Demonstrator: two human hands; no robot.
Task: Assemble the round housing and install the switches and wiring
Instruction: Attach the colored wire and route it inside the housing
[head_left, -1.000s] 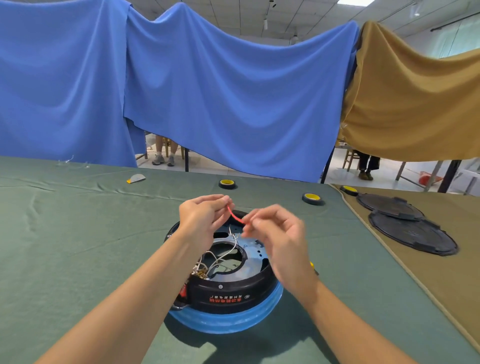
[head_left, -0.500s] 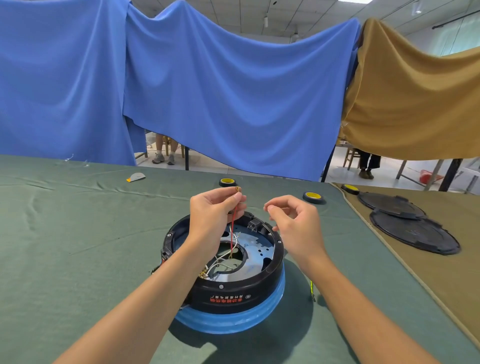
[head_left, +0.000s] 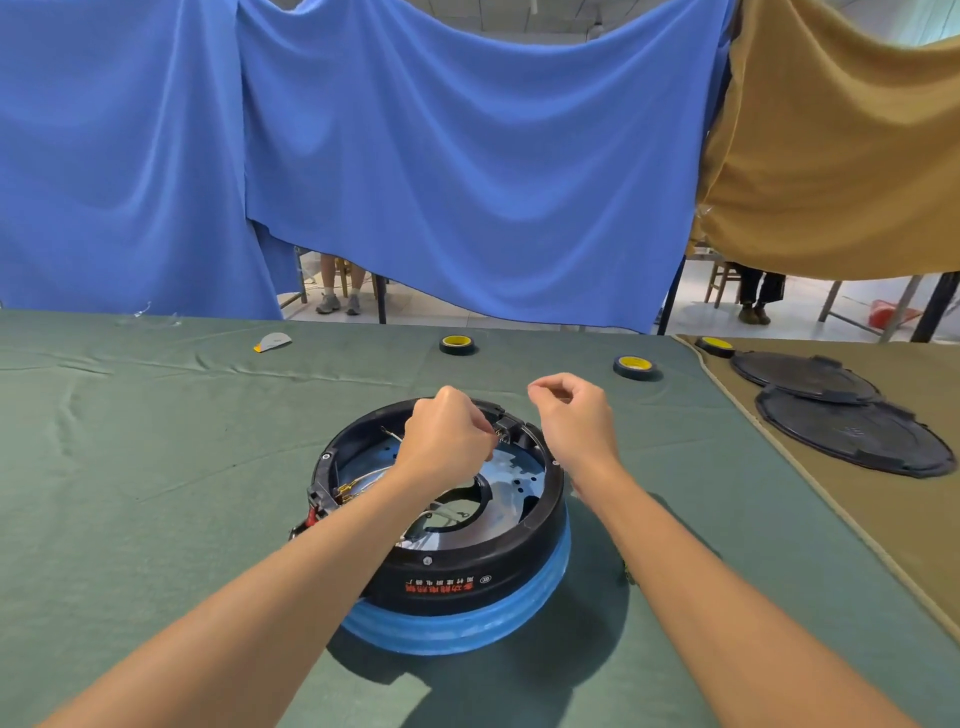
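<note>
Black round housing (head_left: 467, 566) sits on its blue base (head_left: 457, 623), mid table (head_left: 156, 467). Looks like the wiring step: left hand (head_left: 447, 441) curled at the far-rim switch (head_left: 506, 428), can't tell what it's pinching. Right hand (head_left: 571, 415) curled, empty, just beside. Next probably needs careful terminal seating.

I'm seeing a black housing (head_left: 524, 538) wearing red lettering (head_left: 439, 587), blue ribbed base (head_left: 457, 626), green counter (head_left: 156, 467), tape rolls (head_left: 457, 345) showing yellow centres.
</note>
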